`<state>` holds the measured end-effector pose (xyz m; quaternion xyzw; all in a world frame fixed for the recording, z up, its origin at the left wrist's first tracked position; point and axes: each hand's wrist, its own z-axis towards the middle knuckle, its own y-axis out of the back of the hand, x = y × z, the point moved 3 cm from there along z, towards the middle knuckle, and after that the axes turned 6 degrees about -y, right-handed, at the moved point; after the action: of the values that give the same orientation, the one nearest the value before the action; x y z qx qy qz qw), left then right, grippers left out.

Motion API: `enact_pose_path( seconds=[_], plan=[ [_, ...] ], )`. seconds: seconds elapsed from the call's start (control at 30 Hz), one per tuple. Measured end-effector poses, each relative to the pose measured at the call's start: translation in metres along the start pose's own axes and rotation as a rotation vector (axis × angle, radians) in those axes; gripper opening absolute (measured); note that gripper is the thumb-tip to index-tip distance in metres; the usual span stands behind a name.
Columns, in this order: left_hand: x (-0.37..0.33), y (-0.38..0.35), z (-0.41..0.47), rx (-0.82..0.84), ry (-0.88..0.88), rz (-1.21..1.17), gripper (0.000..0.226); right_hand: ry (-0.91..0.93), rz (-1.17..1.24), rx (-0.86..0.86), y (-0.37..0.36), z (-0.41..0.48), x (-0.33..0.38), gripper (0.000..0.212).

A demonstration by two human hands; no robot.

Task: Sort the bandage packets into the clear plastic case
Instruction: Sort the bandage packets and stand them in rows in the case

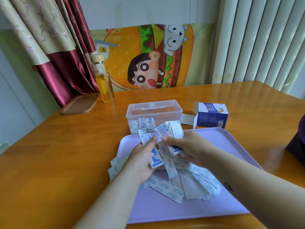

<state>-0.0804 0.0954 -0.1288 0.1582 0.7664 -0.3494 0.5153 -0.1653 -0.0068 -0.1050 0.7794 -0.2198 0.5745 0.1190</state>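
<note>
A clear plastic case stands open behind a lilac tray, with several small bandage packets inside it. On the tray lies a loose pile of long bandage packets. My left hand hovers over the tray's far left corner and grips several small blue-and-white packets between thumb and fingers. My right hand, just to its right, holds a bunch of packets, including white ones fanned upward toward the case.
An opened blue and white bandage box lies right of the case. At the back left stand a glass bottle of yellow liquid and a brown lid. A dark object sits at the right edge of the wooden table.
</note>
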Motion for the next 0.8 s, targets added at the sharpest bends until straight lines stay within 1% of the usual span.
enact_pose_path(
  seconds=[0.07, 0.17, 0.23, 0.3, 0.33, 0.4, 0.43, 0.5, 0.57, 0.63, 0.67, 0.73, 0.8],
  plan=[
    [0.0, 0.001, 0.0, -0.049, -0.007, 0.024, 0.02, 0.004, 0.008, -0.001, -0.002, 0.0, 0.0, 0.023],
    [-0.001, 0.002, 0.002, -0.113, -0.064, 0.027, 0.027, 0.027, -0.016, 0.013, -0.006, 0.0, 0.002, 0.02],
    [-0.004, 0.001, 0.001, -0.102, -0.065, 0.011, 0.038, 0.064, -0.037, 0.033, -0.009, 0.0, 0.002, 0.013],
    [-0.007, -0.001, 0.0, -0.052, -0.038, 0.026, 0.046, 0.095, -0.088, 0.033, -0.014, 0.002, 0.002, 0.017],
    [-0.008, -0.002, -0.001, -0.029, -0.03, 0.018, 0.042, 0.109, -0.128, 0.025, -0.016, 0.003, 0.002, 0.025],
    [-0.012, -0.004, -0.004, -0.007, -0.045, -0.058, 0.022, 0.121, -0.184, 0.04, -0.021, 0.004, 0.002, 0.045],
    [-0.014, -0.003, -0.004, -0.002, -0.054, -0.098, 0.016, 0.115, -0.178, 0.077, -0.022, 0.004, 0.002, 0.045],
    [-0.016, 0.002, -0.002, -0.052, -0.057, -0.176, 0.01, 0.089, -0.105, 0.136, -0.02, 0.003, 0.002, 0.028],
    [-0.019, 0.011, -0.002, -0.122, -0.041, -0.332, 0.009, 0.031, -0.025, 0.111, -0.012, 0.002, 0.002, 0.019],
    [-0.021, 0.015, -0.002, -0.138, -0.007, -0.477, 0.011, -0.043, 0.084, 0.108, -0.004, 0.001, 0.001, 0.01],
    [-0.023, 0.016, -0.003, -0.134, 0.0, -0.49, 0.013, -0.079, 0.151, 0.114, -0.002, 0.001, 0.001, 0.007],
    [-0.023, 0.017, -0.003, -0.131, 0.013, -0.447, 0.015, -0.135, 0.269, 0.122, 0.001, 0.001, 0.001, 0.011],
    [-0.02, 0.017, -0.002, -0.103, 0.036, -0.382, 0.014, -0.173, 0.316, 0.126, 0.001, -0.001, 0.003, 0.015]
  ],
)
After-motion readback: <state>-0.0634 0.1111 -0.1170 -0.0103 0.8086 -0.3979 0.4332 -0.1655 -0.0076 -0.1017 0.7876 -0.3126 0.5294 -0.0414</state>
